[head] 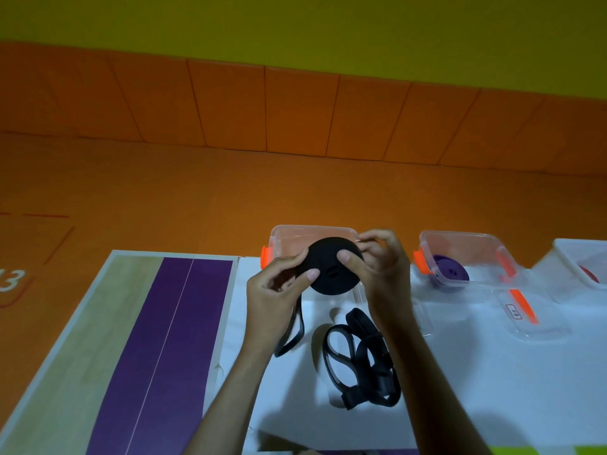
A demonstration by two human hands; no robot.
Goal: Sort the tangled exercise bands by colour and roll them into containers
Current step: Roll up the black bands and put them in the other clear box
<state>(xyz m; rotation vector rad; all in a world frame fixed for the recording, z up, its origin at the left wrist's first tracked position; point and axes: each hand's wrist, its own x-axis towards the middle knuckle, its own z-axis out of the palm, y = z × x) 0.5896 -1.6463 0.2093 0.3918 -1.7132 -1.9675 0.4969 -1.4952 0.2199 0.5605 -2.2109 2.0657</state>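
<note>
A black exercise band rolled into a flat disc (328,274) is held above the white table (460,389). My left hand (279,284) grips its left edge, thumb on the face. My right hand (377,261) pinches its right side, thumb on the front. The band's loose tail (294,326) hangs from the roll below my left hand. A tangle of black bands (364,359) lies on the table beneath. Behind the roll stands a clear container with orange clips (279,238). A second clear container (486,244) to the right holds a rolled purple band (448,269).
A third clear container (571,257) at the far right edge shows something red (589,274) inside. A clear lid with an orange clip (522,310) lies before the purple band's container. A wooden board with a purple stripe (157,349) adjoins the table's left. Orange floor lies beyond.
</note>
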